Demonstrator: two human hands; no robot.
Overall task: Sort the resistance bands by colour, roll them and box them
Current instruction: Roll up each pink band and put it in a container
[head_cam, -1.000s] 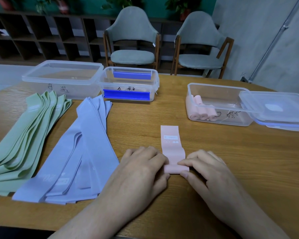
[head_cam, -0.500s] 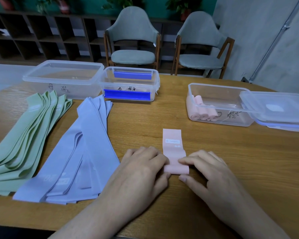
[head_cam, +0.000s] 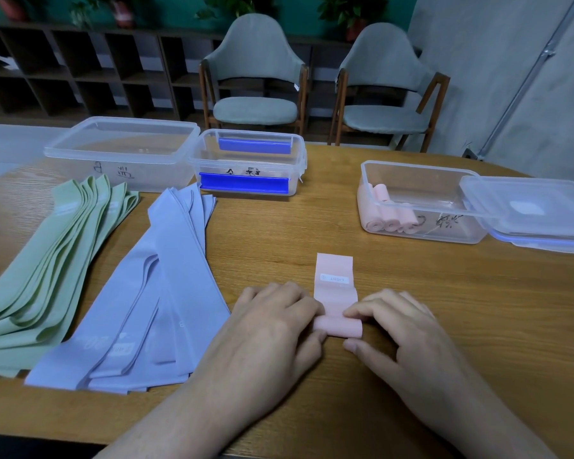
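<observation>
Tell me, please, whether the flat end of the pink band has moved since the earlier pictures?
Yes. The pink band has its flat end nearer the hands, farther from the pink-roll box, as it is rolled up.

I see an office-like room: dark wooden cubby shelving [head_cam: 80, 71], two grey upholstered wooden-framed chairs [head_cam: 256, 74], round wooden table [head_cam: 444, 293].

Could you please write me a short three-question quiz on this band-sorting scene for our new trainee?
1. True or false: the pink band is fully rolled.
2. Which box holds finished rolls? A: the open box on the right. B: the blue-clasped box.
3. What do the left hand and right hand hold?

Key: 1 false, a flat tail remains. 2 A. 3 the pink band's rolled end.
</observation>
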